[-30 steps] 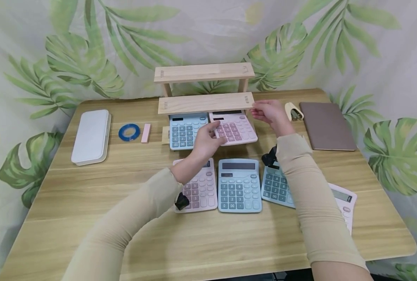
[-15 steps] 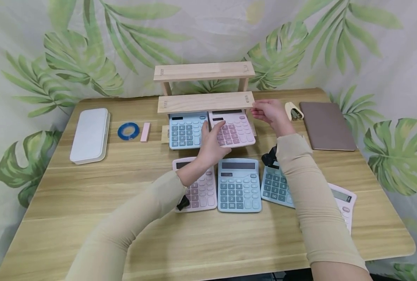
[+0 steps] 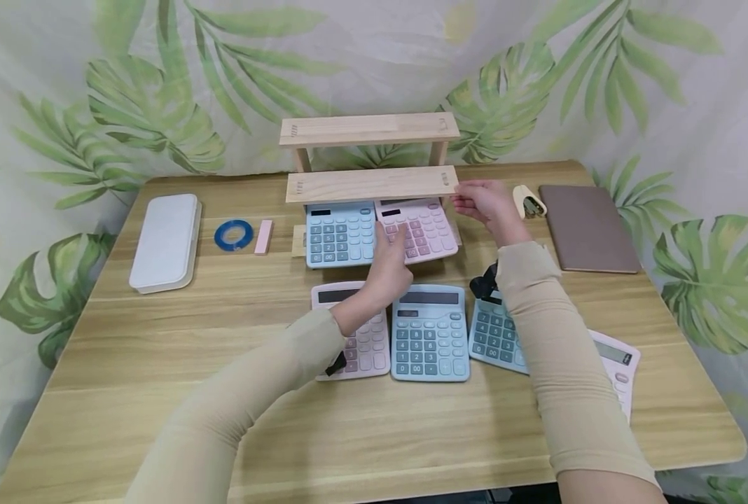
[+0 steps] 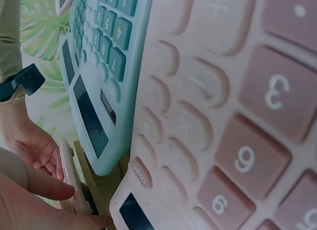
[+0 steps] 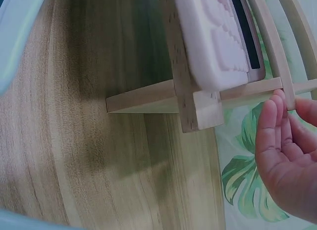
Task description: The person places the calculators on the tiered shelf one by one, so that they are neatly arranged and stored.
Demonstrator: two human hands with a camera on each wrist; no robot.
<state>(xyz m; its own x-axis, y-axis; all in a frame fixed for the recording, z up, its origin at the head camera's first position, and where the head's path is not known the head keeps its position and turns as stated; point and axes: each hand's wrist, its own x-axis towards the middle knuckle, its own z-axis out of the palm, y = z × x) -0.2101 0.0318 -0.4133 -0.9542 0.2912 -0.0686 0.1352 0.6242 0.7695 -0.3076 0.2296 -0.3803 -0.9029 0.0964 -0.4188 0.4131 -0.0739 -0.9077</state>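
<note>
A wooden rack (image 3: pixel 374 184) stands at the back of the table, with a blue calculator (image 3: pixel 331 238) and a pink calculator (image 3: pixel 435 231) leaning side by side in it. My left hand (image 3: pixel 389 275) pinches the pink one at its lower left, thumb over the keys; in the left wrist view the hand (image 4: pixel 22 193) has that calculator's thin edge (image 4: pixel 72 183) between thumb and finger. At the right end of the rack's front upper slat, my right hand (image 3: pixel 486 205) grips the wood, and the right wrist view shows its fingertips (image 5: pixel 279 99) at the slat.
Nearer on the table lie a pink calculator (image 3: pixel 372 348), two blue ones (image 3: pixel 429 336) and another pink one (image 3: pixel 615 360), partly under the right sleeve. Left are a white case (image 3: pixel 164 241), blue tape (image 3: pixel 233 235) and a pink strip (image 3: pixel 263 236); right, a stapler (image 3: pixel 528 201) and brown notebook (image 3: pixel 588 227).
The pink calculator in the rack has shifted slightly left, closer to the blue one. My left hand has moved right and lower along it. The right hand stays on the slat.
</note>
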